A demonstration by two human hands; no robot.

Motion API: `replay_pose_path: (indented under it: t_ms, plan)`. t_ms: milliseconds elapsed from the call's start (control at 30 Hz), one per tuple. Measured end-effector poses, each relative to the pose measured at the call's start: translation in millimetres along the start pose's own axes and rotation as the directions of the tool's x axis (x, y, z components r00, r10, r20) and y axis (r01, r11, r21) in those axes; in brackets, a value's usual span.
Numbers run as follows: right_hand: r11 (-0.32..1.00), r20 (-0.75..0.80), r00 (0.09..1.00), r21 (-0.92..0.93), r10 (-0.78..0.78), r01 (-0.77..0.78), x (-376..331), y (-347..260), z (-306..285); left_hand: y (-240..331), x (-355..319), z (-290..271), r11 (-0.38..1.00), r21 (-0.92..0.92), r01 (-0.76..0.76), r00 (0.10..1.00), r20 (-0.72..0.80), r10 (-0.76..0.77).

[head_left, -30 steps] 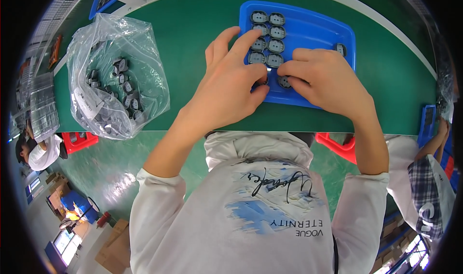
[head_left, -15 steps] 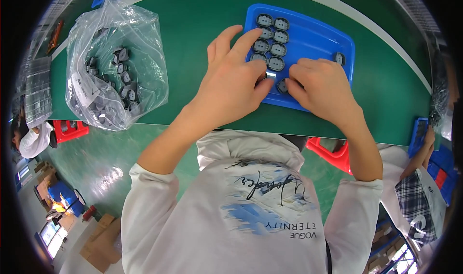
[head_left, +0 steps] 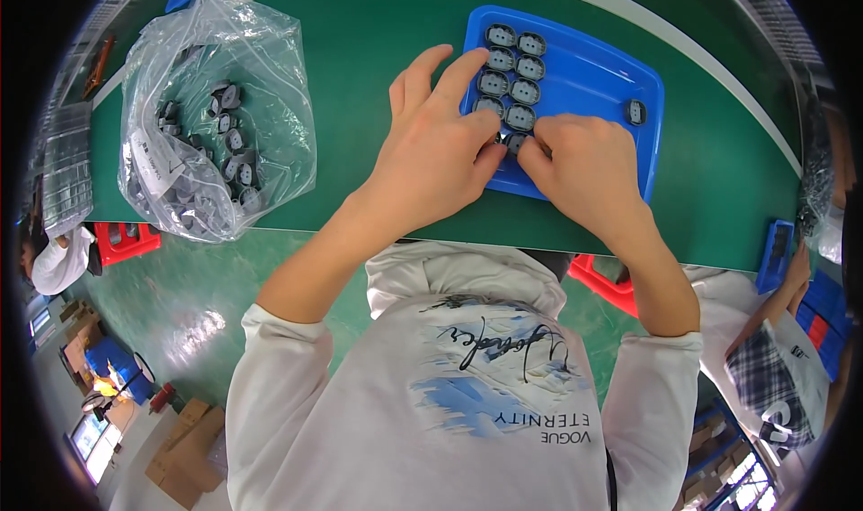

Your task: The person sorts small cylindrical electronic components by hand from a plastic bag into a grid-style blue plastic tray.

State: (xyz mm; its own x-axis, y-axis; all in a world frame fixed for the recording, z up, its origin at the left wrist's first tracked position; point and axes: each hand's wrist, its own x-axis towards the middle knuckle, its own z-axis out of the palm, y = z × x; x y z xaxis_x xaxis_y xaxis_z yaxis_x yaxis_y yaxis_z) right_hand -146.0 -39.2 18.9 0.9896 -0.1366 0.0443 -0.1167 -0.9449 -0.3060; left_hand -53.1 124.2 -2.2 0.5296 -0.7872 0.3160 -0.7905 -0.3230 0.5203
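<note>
Scene: a person bends over a green table (head_left: 378,53), both hands meeting on a blue tray (head_left: 598,75).
Part in hand: a small grey oval part (head_left: 514,140) lies pinched between the thumbs, at the tray's near edge, just below two columns of like parts (head_left: 511,78).
Left hand (head_left: 431,156): fingers spread wide over the left column, thumb pressed to the part.
Right hand (head_left: 584,165): curled narrow, fingertips closed on the part; it appears the nearer hand.
Long axis: hidden by the fingers; cannot tell.
Lone part (head_left: 636,112): near the tray's right rim.
Supply: a clear plastic bag (head_left: 211,106) of grey parts, well apart to the left.
</note>
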Motion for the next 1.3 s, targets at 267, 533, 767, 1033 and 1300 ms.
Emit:
replay_pose_path:
  t_ms: [267,533,767,1033,1300]
  plan:
    - [1.000,0.000,1.000,0.028,-0.002,0.002,0.6,-3.3,0.6,-2.3,-0.6,-12.3,0.998,-0.057,0.013,0.998,0.069,-0.009]
    - [1.000,-0.004,1.000,0.028,-0.007,0.007,0.2,-2.8,-1.2,-2.8,-0.2,-8.8,0.998,-0.059,-0.024,0.997,0.072,0.029]
    - [1.000,-0.006,1.000,0.009,0.024,-0.024,1.6,-3.5,0.4,-2.0,0.8,-9.4,0.999,-0.052,-0.014,0.996,0.092,0.019]
    - [0.998,0.037,0.998,0.019,0.052,-0.053,3.9,-3.6,-3.6,-4.0,1.1,-11.9,0.998,-0.062,-0.031,0.993,0.110,0.038]
    - [0.966,-0.039,0.987,0.218,0.153,-0.141,9.9,21.1,-28.6,-13.5,8.6,-17.4,0.998,-0.050,-0.048,0.999,-0.006,0.048]
